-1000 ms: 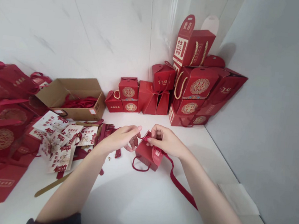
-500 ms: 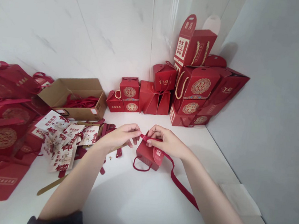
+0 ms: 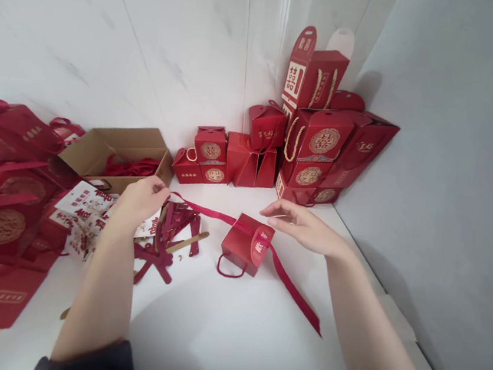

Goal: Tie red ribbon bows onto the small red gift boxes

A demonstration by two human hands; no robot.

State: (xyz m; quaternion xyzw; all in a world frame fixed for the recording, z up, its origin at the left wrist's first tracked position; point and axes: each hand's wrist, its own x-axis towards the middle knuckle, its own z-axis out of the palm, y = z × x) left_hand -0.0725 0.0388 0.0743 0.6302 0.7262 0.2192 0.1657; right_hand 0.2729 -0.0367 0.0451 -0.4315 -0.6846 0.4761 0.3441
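A small red gift box (image 3: 239,249) with a cord handle lies on the white table. Across its top runs a red ribbon (image 3: 294,288), whose right tail trails over the table. My left hand (image 3: 145,197) pinches the other end and stretches it out to the left, above the loose tags. To the right of the box, my right hand (image 3: 293,221) is held off it with its fingers extended, holding nothing.
Behind stand stacked red boxes (image 3: 322,143). A cardboard carton (image 3: 162,140) with red ribbons is at the back left. White cards (image 3: 86,202) and dark red strips (image 3: 179,225) lie in a heap. Finished-looking red boxes (image 3: 5,229) with ribbons fill the left side.
My left hand has drawn the ribbon end away to the left. My right hand has let go of the ribbon and moved off to the right of the box.
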